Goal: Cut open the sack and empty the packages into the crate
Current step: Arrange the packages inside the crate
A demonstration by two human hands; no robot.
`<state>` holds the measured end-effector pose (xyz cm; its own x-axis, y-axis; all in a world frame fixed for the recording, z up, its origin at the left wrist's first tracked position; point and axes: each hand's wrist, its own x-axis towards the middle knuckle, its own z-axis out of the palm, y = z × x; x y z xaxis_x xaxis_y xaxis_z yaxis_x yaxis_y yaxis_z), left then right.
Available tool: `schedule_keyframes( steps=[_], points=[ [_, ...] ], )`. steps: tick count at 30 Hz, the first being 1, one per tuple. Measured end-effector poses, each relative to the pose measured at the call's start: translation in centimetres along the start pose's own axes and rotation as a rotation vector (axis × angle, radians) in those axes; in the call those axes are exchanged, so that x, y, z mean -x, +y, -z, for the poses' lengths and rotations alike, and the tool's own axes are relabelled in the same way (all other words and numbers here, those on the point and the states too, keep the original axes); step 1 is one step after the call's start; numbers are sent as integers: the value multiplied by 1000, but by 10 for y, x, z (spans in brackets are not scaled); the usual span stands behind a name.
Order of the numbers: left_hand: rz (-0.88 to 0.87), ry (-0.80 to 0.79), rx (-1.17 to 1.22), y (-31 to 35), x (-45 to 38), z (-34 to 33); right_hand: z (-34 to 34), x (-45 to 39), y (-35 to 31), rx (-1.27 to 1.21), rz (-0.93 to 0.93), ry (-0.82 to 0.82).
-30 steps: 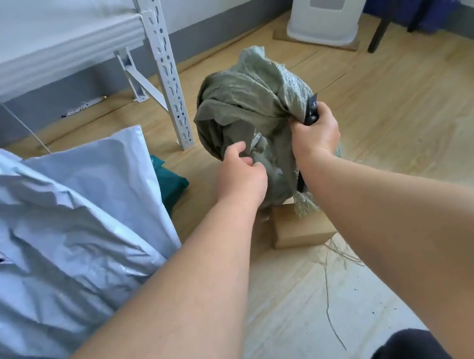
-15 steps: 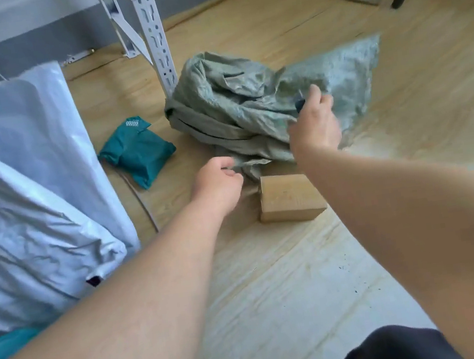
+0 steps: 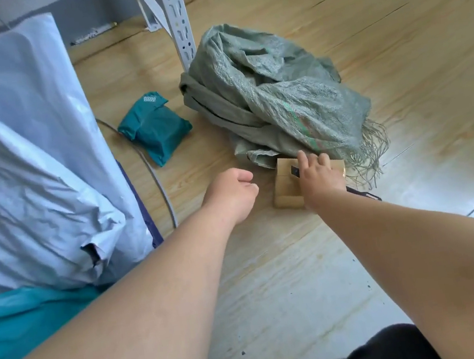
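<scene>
Green woven sack (image 3: pixel 276 97) lies crumpled & slack on the wood floor (image 3: pixel 394 50), up against a white slotted rack post (image 3: pixel 177 14), frayed threads trailing at its near right edge. Small cardboard box (image 3: pixel 287 186) sits on floor touching sack's near edge. Right hand (image 3: pixel 318 178) rests on the box, fingers (image 3: pixel 322 158) curled over its far side w/ a small dark object under the thumb – can't tell what. Left hand (image 3: pixel 230 195) hovers just left of box, fingers curled in, holding nothing. Teal poly package (image 3: pixel 155 128) lies on floor left of sack. Big pale-blue poly bags (image 3: pixel 23 163) piled far left.
</scene>
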<state>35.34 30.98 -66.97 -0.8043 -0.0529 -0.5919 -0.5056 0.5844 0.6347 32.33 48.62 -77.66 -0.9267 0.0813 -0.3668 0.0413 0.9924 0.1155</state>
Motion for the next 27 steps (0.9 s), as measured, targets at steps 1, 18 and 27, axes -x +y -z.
schedule_keyframes(
  steps=[1, 18, 27],
  points=[
    [0, 2, 0, -2, 2, 1, -1, -1, 0, -1, -12, 8],
    [-108, 338, 200, 47, 17, 56, 122, 22, -57, -1131, 78, 266],
    [-163, 500, 388, 112, 36, 110, 226, 39, -52, -1228, 187, 371]
  ],
)
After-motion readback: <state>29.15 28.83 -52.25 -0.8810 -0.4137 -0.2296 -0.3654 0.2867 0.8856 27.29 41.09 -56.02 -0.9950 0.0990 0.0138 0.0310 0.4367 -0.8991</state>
